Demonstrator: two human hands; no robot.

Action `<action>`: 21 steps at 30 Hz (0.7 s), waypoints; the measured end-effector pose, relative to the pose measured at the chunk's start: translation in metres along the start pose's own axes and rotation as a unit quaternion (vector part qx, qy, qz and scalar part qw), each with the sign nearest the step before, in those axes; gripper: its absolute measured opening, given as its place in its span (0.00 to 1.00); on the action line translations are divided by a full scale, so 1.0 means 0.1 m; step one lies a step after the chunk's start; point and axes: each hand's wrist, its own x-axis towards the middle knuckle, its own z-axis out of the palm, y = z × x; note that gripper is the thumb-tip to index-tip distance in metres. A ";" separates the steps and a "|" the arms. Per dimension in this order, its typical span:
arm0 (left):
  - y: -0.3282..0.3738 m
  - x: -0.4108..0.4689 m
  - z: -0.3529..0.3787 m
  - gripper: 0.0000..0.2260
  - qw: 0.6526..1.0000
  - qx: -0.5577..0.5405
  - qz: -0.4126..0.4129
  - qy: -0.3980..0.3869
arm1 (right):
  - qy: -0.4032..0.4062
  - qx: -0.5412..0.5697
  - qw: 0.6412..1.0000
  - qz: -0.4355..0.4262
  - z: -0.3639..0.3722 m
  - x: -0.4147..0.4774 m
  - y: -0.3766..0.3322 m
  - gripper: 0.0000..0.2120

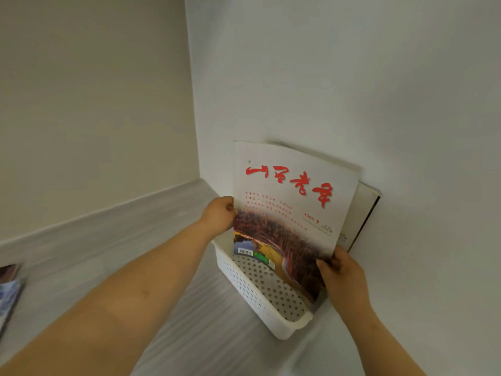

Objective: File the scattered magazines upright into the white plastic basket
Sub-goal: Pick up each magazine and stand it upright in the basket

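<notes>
magazine standing in basket | second magazine behind it, against wall | loose magazines far left

Corner of two pale walls over a streaky grey surface.
Over on the left, a cream-toned left wall, evenly lit; on the right, a cooler white right wall, joined to it at a straight vertical corner seam. Along the foot of the left wall, a low pale grey skirting strip, slanting back into that corner. Down below, a light grey surface with fine streaky grain, somewhat blurred, spreading from the corner out toward the near edge of view. Soft grey shading low on the right wall.
</notes>
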 end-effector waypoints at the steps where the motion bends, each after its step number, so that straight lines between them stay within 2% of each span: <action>1: 0.01 0.02 0.00 0.11 1.000 0.000 0.001 0.000 | 0.001 0.008 1.000 0.007 0.01 0.01 0.00 0.12; 3: 0.00 0.06 0.00 0.09 1.000 0.004 -0.006 -0.005 | -0.006 0.013 1.000 0.017 0.03 0.01 0.01 0.12; 5: -0.03 0.09 0.01 0.12 1.000 0.013 -0.013 -0.010 | -0.016 -0.006 1.000 0.020 0.05 0.00 0.04 0.11; 11: -0.03 0.12 0.17 0.07 1.000 0.003 -0.015 -0.022 | -0.004 -0.064 0.997 0.037 0.08 -0.05 0.17 0.12; 16: 0.09 0.18 0.26 0.11 1.000 0.007 -0.017 -0.012 | 0.017 -0.051 0.998 0.037 0.05 0.01 0.18 0.14; 21: 0.14 0.22 0.39 0.17 0.999 -0.033 -0.027 0.004 | 0.029 -0.041 0.998 0.025 0.02 0.04 0.22 0.12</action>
